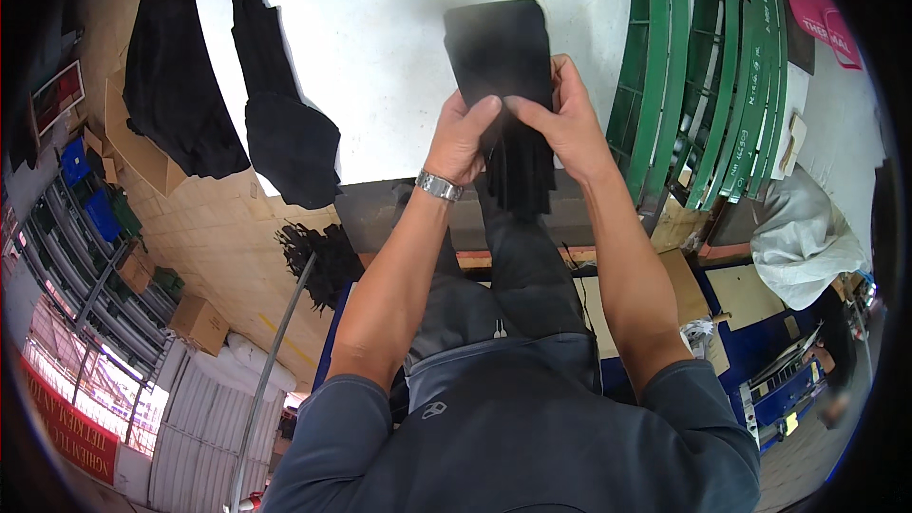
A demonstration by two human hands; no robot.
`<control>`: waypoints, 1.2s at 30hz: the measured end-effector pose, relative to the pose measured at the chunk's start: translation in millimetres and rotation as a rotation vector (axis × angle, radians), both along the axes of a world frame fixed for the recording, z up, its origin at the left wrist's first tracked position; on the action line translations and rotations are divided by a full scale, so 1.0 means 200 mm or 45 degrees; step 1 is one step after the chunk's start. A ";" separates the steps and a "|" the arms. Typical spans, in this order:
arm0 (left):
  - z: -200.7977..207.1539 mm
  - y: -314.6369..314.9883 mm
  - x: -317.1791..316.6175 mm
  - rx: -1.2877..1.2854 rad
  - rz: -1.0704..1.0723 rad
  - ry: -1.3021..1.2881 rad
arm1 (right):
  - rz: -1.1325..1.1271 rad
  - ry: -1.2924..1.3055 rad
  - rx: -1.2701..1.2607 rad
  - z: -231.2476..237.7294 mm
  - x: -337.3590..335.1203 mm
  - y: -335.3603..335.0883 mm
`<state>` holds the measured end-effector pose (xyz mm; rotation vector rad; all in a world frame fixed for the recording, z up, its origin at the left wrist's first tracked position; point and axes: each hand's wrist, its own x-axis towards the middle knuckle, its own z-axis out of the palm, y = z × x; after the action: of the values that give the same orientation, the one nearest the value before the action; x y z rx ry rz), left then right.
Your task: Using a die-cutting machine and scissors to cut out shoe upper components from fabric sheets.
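Close to the table's near edge, both my hands grip a flat black fabric piece [503,47]. Its far part is broad, with rounded corners, and narrower folds hang down toward my lap. My left hand [458,138], below a metal wristwatch, pinches its left side, thumb on top. On the right side my right hand [570,123] does the same, fingers curled behind the fabric. The two thumbs nearly meet at the middle. More black fabric pieces [290,147] lie overlapping on the left of the white table [380,57], some hanging over its edge.
Green plastic crates [655,66] line the table's right side. At far left, black cloth [180,85] drapes over a cardboard box [142,147]. A bundle of black strips [323,256] hangs near a metal pole [271,370]. A whitish plastic bag [807,237] sits at right.
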<state>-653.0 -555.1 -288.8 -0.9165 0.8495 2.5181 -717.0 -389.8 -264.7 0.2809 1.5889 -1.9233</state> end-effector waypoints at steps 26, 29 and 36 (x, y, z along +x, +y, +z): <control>0.18 0.10 -0.16 -0.546 -0.136 0.123 | -0.196 -0.014 0.330 0.20 0.00 0.14; 0.18 0.13 -0.16 -0.688 -0.115 0.181 | -0.251 0.113 0.528 0.18 0.04 0.10; 0.18 0.26 -0.16 -1.283 -0.131 0.215 | -0.144 0.726 1.102 0.25 0.07 -0.06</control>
<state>-684.3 -502.7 -251.8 -0.8540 2.2339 2.0131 -703.7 -402.2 -214.2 0.1691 2.7938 -1.3273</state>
